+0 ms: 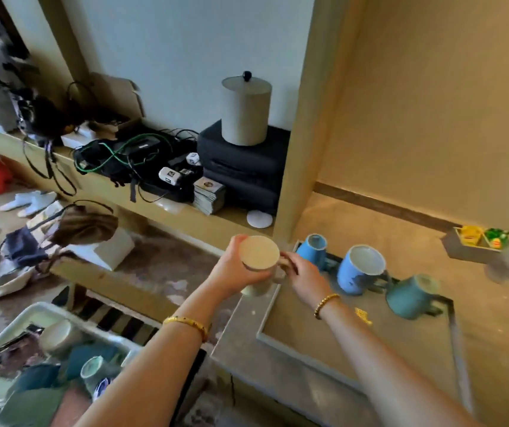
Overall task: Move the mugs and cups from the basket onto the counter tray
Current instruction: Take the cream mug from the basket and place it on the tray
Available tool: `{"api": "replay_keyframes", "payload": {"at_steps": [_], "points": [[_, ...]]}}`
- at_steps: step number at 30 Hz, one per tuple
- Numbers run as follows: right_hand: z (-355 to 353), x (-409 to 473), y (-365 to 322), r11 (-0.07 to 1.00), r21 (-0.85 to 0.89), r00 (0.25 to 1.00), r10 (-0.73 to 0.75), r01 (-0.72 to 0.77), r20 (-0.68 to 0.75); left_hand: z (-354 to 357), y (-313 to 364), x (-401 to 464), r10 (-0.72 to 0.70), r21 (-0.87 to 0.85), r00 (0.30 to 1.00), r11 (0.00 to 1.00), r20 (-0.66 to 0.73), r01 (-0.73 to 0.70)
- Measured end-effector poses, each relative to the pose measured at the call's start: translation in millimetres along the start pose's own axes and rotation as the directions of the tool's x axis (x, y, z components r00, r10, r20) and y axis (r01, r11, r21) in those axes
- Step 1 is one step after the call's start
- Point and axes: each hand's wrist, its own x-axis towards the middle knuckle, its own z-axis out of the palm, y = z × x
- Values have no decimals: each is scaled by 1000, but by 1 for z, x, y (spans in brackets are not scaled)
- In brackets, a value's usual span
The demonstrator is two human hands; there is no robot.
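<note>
I hold the cream mug [259,263] upside down just left of the tray [267,306], left hand [234,266] wrapped round its body, right hand [301,272] fingers pinching the handle. Glazed ceramic, probably slippery and chippable.

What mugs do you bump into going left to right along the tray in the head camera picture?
Cream mug held upside down in both hands, small blue mug, bigger blue mug, teal mug.
</note>
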Motion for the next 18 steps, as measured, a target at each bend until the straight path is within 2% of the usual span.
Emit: {"api": "replay_keyframes", "payload": {"at_steps": [5,10,14,18], "points": [[-37,-21,55,982,-139,990,123,-131,-61,70,17,10,47,-10,990,999,131,-46],[-51,-30,92,928,-288,970,244,-238,-13,111,12,16,24,67,982,997,186,-37],[-55,-28,109,920,-255,951,308,-298,3,129,7,25,-5,117,970,993,242,-24],[-55,-23,117,928,-204,949,313,-311,-21,137,5,34,-33,160,970,987,242,-6]]}}
